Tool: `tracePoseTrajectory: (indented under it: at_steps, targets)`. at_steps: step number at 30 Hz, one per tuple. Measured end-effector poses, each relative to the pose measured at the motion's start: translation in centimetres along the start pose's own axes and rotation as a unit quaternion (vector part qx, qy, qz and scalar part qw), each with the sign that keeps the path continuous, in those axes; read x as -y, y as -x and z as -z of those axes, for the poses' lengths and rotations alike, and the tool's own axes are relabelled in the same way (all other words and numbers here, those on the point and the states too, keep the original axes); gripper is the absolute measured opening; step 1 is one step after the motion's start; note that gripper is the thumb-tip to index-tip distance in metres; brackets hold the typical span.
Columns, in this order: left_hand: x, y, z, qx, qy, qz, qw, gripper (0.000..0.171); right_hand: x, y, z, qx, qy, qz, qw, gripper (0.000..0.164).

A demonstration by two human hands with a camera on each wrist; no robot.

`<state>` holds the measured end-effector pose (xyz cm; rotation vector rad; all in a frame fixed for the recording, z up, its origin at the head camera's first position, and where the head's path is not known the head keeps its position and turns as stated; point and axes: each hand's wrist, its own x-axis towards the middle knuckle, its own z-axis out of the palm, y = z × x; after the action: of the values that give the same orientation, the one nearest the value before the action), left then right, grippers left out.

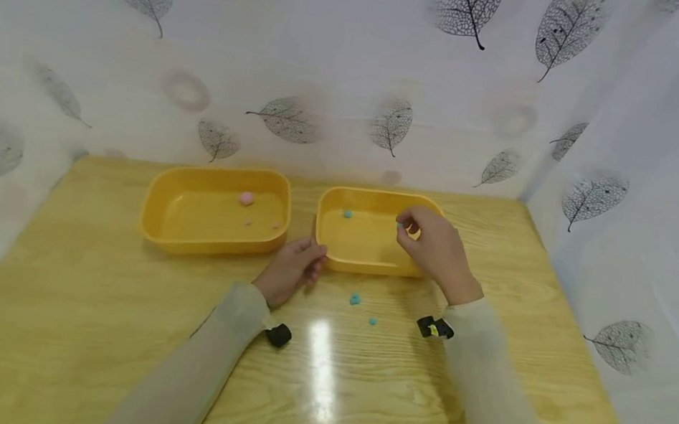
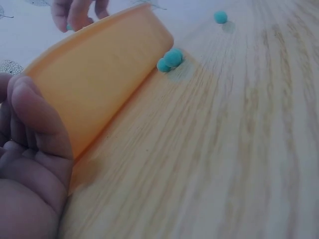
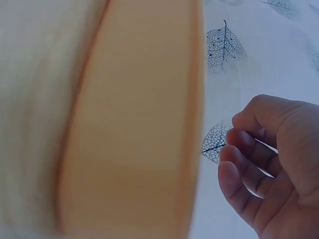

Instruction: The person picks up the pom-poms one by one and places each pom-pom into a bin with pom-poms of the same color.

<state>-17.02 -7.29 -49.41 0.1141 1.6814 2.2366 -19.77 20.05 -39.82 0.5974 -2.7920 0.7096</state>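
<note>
My right hand (image 1: 441, 252) is over the right side of the smaller yellow tray (image 1: 364, 268), pinching a small teal ball (image 1: 400, 225) between thumb and index finger. At the tray's near left corner my left hand (image 1: 292, 270) grips the rim. Another teal ball (image 1: 348, 214) lies inside this tray. In front of it, on the table, is a cluster of teal balls (image 2: 172, 59) touching each other, and a single teal ball (image 2: 220, 17) lies farther off. The right wrist view shows the curled fingers of the right hand (image 3: 274, 154) beside the tray wall (image 3: 134, 119).
To the left stands a larger yellow tray (image 1: 178, 245) holding a pink ball (image 1: 246, 197) and two tiny pink bits. Both trays are near the back edge of the wooden table (image 1: 70, 319). White leaf-patterned sheets (image 1: 350, 40) hang behind and at the sides.
</note>
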Motion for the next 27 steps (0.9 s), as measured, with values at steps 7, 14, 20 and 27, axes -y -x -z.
tracePoseTrajectory:
  at_steps: [7,14,20,27]
  targets:
    - [0.2,-0.3,-0.1,-0.005,0.01,0.017,0.9998,0.024,-1.1,-6.0,1.2,0.131,0.043,0.011,0.99,0.016]
    - [0.1,-0.1,-0.1,-0.012,0.011,0.019,0.9997,0.024,-1.4,-11.0,0.6,0.29,0.085,0.01,0.953,0.012]
    - [0.1,-0.1,-0.2,-0.017,0.01,0.026,0.9995,0.023,-0.7,-12.2,-1.0,0.416,0.093,-0.017,0.904,0.028]
    - [0.1,-0.2,-0.1,-0.018,0.013,0.029,0.9993,0.023,0.5,-12.0,-2.9,0.445,0.149,0.023,0.883,0.035]
